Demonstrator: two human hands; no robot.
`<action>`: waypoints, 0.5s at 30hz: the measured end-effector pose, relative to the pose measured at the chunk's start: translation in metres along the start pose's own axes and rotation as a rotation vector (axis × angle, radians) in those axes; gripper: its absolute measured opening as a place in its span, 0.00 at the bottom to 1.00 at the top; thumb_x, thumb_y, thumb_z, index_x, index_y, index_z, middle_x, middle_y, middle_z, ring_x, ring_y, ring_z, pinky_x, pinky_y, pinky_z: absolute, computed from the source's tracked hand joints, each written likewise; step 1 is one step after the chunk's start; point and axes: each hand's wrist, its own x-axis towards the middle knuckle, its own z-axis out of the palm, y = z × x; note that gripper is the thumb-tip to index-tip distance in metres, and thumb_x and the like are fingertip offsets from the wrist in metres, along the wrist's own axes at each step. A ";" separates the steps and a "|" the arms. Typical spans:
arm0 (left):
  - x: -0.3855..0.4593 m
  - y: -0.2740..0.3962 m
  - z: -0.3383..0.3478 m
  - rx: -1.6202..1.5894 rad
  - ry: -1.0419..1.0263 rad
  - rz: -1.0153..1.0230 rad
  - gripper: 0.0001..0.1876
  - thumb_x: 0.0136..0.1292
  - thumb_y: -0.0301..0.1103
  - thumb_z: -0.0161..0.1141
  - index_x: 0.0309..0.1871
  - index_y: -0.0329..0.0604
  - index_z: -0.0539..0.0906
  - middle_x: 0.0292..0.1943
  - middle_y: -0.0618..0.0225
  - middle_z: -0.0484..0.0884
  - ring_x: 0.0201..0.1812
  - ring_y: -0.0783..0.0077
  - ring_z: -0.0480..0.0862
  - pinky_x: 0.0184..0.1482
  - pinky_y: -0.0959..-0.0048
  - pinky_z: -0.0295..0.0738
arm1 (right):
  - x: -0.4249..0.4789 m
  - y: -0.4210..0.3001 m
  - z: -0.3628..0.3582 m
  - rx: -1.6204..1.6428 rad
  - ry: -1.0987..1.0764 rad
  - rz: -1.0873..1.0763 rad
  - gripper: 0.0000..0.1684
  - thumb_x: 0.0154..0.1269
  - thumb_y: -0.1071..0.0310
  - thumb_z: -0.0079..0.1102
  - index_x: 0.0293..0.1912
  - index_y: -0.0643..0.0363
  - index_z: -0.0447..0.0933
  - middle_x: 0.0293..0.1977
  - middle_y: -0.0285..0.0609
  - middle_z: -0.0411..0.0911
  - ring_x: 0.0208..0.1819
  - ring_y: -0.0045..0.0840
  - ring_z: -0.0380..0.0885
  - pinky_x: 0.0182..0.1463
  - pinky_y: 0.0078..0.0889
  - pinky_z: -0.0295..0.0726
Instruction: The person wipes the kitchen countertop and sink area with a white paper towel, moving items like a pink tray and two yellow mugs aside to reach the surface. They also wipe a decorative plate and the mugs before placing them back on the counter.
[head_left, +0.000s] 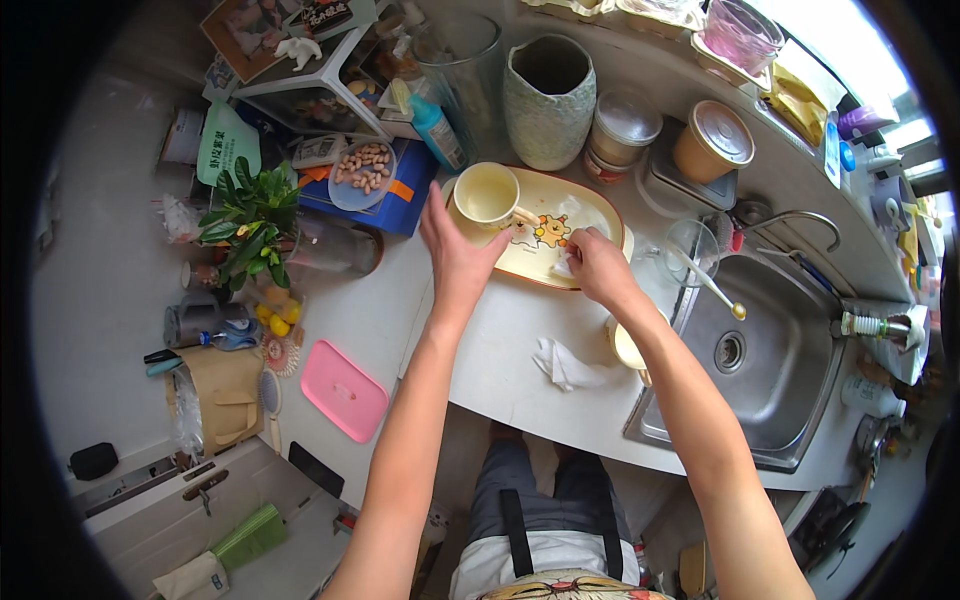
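Note:
A cream oval tray (536, 274) with a brown rim and cartoon animals lies on the white counter. At its left end stands a pale yellow mug (486, 196), its handle pointing right. My left hand (459, 259) is beside the mug's near side, thumb and fingers spread around it; firm contact cannot be made out. My right hand (596, 262) is closed on a white tissue (562, 268) at the tray's right part. A second yellow mug (626, 343) is partly hidden under my right forearm. Left of it lies a crumpled white tissue (568, 365).
A steel sink (780, 360) is on the right, with a glass bowl (688, 255) and brush by its corner. Behind the tray stand a grey-green vase (550, 112) and lidded tubs. Leftward are a blue box (412, 214), a potted plant (251, 225) and a pink tray (345, 390).

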 end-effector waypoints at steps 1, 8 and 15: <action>0.012 0.003 0.005 0.033 -0.007 0.023 0.64 0.52 0.35 0.86 0.86 0.34 0.51 0.77 0.39 0.64 0.79 0.39 0.64 0.80 0.48 0.64 | 0.000 0.003 0.000 0.002 0.006 -0.002 0.06 0.69 0.74 0.62 0.44 0.64 0.81 0.46 0.56 0.82 0.48 0.53 0.82 0.53 0.52 0.81; 0.047 0.000 0.014 -0.020 -0.214 0.025 0.65 0.49 0.32 0.86 0.86 0.33 0.53 0.78 0.38 0.65 0.78 0.40 0.69 0.80 0.52 0.64 | 0.001 0.007 -0.001 0.022 -0.005 -0.002 0.06 0.68 0.75 0.62 0.44 0.64 0.80 0.44 0.55 0.82 0.44 0.51 0.82 0.50 0.48 0.81; 0.007 0.047 -0.067 -0.140 -0.220 0.027 0.62 0.49 0.28 0.85 0.86 0.36 0.56 0.68 0.44 0.73 0.69 0.42 0.74 0.74 0.50 0.71 | -0.001 0.001 -0.002 0.030 0.004 0.003 0.05 0.68 0.77 0.61 0.44 0.65 0.79 0.43 0.54 0.81 0.46 0.51 0.81 0.51 0.48 0.80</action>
